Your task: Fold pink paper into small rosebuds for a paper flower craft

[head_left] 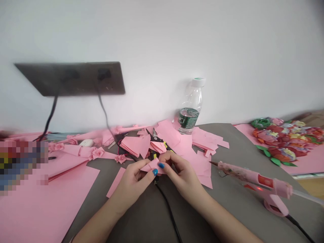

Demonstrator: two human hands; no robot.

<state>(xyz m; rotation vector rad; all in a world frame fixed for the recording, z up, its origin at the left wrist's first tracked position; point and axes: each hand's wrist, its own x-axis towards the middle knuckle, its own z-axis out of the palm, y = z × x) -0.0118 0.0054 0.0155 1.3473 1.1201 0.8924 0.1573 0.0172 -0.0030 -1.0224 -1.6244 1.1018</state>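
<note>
A small folded piece of pink paper point(149, 166) is pinched between both hands, low in the middle of the view. My left hand point(134, 177) grips its left side, the thumb pressed on top. On the right side, my right hand point(181, 168) holds the same paper with thumb and curled fingers. Just beyond the hands lie a stack of cut pink paper pieces point(134, 145) and a black and yellow tool point(165, 144), partly hidden by paper. A pink strip of paper point(116, 182) rests left of my left hand.
A pink glue gun point(255, 179) with a lit red light lies at right. A water bottle point(188, 116) stands against the wall. Folded paper flowers point(283, 138) fill the far right. Large pink sheets point(73, 202) and paper roses point(97, 152) lie left. A black cable point(168, 209) runs frontward.
</note>
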